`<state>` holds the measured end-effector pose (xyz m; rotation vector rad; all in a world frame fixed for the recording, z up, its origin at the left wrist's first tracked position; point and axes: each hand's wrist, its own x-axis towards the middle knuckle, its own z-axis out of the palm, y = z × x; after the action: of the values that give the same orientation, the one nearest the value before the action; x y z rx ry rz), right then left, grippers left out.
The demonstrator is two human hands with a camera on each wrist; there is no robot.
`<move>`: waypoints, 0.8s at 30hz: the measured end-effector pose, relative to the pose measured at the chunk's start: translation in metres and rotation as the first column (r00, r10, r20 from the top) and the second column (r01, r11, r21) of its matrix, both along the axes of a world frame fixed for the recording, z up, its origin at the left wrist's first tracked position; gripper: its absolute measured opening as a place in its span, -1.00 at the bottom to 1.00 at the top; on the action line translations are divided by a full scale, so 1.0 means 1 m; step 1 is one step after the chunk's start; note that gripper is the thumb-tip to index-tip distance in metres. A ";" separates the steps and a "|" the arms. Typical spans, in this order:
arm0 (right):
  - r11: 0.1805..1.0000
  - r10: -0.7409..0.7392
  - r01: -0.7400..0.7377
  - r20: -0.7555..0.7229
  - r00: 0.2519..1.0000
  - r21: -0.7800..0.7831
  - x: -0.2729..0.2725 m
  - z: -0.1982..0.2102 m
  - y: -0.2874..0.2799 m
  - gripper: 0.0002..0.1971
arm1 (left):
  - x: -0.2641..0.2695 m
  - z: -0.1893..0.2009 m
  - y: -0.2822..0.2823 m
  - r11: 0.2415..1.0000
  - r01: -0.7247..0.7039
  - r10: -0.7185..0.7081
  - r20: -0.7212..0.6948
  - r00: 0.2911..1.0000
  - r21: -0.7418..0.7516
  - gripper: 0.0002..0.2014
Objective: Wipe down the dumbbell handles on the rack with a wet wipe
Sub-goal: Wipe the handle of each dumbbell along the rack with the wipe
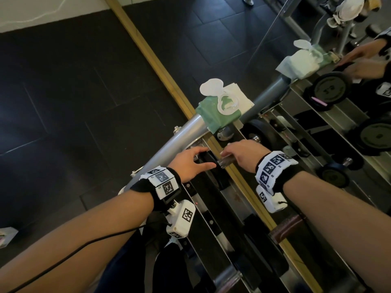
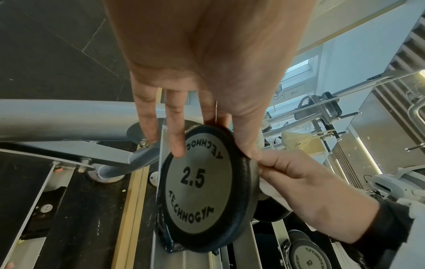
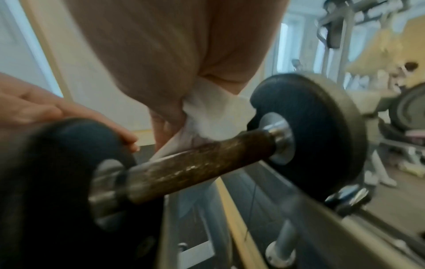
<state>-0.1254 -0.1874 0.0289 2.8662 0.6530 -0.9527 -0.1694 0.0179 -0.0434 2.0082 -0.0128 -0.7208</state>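
I count two bare hands, one white wet wipe, one open green wipe pack [image 1: 218,112] on the grey rack tube [image 1: 182,136], and one black round-plate dumbbell with a rusty brown handle [image 3: 200,163] in play; a second black dumbbell [image 2: 309,254] marked "2" sits lower on the rack. Text on the near plate [image 2: 197,189]: "2.5" and "TECHNOGYM" printed twice. My left hand [image 2: 195,72] lies over that plate's top rim, fingers straight and spread, thumb on the edge, not curled round anything. My right hand [image 1: 243,154] is closed on the crumpled white wet wipe [image 3: 211,112], which bunches out under the palm and drapes onto the far side of the handle, near its middle. The handle runs between both plates, directly under my right hand; the dumbbell sits in the rack's top-tier end slot, against the mirror.
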 end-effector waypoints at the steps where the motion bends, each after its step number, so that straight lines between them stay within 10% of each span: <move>1: 0.999 -0.003 0.005 0.042 0.999 -0.051 0.002 0.004 -0.004 -0.61 | 0.000 0.001 0.000 1.000 0.002 -0.002 -0.008 1.000 0.005 -0.33; 13: 0.939 -0.309 0.326 -0.143 0.940 0.107 -0.031 0.014 0.007 -0.53 | 0.006 0.029 -0.001 0.976 0.147 -0.151 0.013 0.988 0.159 -0.35; 17: 0.614 -0.588 0.642 -0.277 0.760 0.458 -0.045 0.034 -0.008 -0.72 | 0.018 0.048 0.003 0.933 0.294 -0.293 -0.038 0.956 0.207 -0.39; 24: 0.176 -0.725 0.784 -0.460 0.513 0.596 -0.088 0.073 -0.024 -0.74 | 0.029 0.097 -0.001 0.913 0.379 -0.393 0.072 0.917 0.154 -0.49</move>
<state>-0.2137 -0.2115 0.1019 4.0421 -0.8292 -0.9672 -0.1401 0.0166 0.0533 2.1998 -0.4443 -0.8857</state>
